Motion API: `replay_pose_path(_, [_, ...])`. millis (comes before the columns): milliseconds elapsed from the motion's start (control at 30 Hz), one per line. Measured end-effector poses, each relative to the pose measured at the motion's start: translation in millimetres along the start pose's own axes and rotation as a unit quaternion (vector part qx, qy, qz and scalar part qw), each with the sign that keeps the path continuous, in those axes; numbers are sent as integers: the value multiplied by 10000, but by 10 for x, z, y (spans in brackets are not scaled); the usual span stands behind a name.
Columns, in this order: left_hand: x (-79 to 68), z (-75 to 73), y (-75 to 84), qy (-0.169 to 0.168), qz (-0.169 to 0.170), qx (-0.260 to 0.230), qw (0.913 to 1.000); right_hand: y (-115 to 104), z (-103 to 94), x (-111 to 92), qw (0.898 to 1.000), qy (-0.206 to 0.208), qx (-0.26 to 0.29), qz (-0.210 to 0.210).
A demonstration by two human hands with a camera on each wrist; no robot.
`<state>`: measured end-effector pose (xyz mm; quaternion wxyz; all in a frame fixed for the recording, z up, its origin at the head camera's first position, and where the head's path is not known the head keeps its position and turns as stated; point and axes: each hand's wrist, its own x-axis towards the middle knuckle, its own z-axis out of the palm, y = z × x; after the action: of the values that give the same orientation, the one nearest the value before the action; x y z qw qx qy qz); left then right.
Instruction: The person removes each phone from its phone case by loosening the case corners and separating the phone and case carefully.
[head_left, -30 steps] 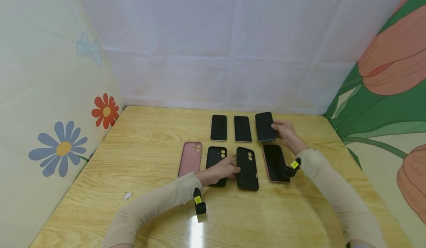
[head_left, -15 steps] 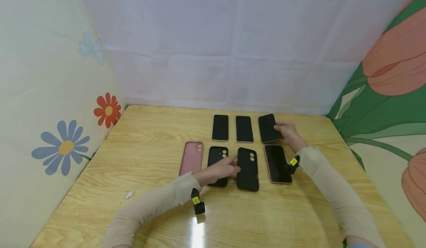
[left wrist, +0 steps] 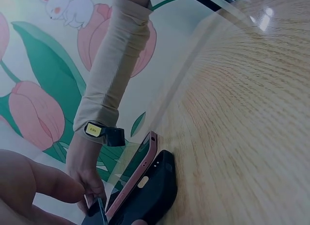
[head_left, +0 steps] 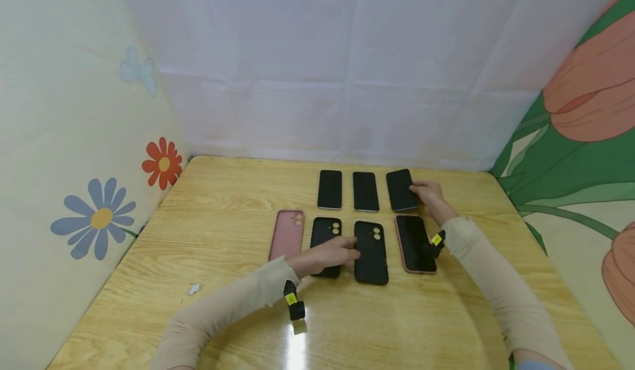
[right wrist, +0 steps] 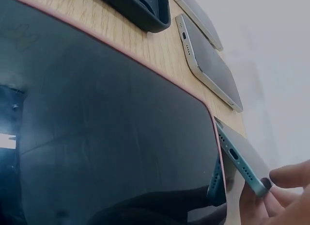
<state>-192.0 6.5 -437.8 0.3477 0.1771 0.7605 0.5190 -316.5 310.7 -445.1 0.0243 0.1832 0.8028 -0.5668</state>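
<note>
My right hand (head_left: 430, 196) pinches the right edge of a dark-screened phone (head_left: 402, 189) at the back right. In the right wrist view, that phone's teal edge (right wrist: 241, 163) is raised at a tilt, thumb on top and fingers beneath. My left hand (head_left: 329, 252) reaches over a black phone case (head_left: 324, 229). Its extended fingertips sit right at the left edge of a second black case (head_left: 371, 257), which lies with its camera cutouts at the far end. In the left wrist view, its fingers (left wrist: 58, 181) are spread above that case (left wrist: 157, 191).
Two more phones (head_left: 329, 189) (head_left: 365, 191) lie in the back row. A pink case (head_left: 288, 235) lies at the left of the front row, and a phone in a pink case (head_left: 415, 244) at its right. The wooden table (head_left: 238, 188) meets a white backdrop (head_left: 297, 83).
My left fingers have loosened and spread at the black case's edge. The phone in my right hand has shifted slightly right in view; the whole scene has drifted a little the same way.
</note>
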Motion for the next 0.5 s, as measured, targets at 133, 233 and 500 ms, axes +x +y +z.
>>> replay_pose_path(133, [-9, -12, -8, -25, -19, -60, 10000, -22, -19, -20, 9994, 151, -317, -39])
replay_pose_path(233, [-10, -26, -12, -8, 4, -112, 9999, -38, -49, -63, 9979, 284, -541, -228])
replay_pose_path(500, [-7, -71, -20, 71, 52, -155, 9998, -89, -89, -152, 9973, 170, -505, -505])
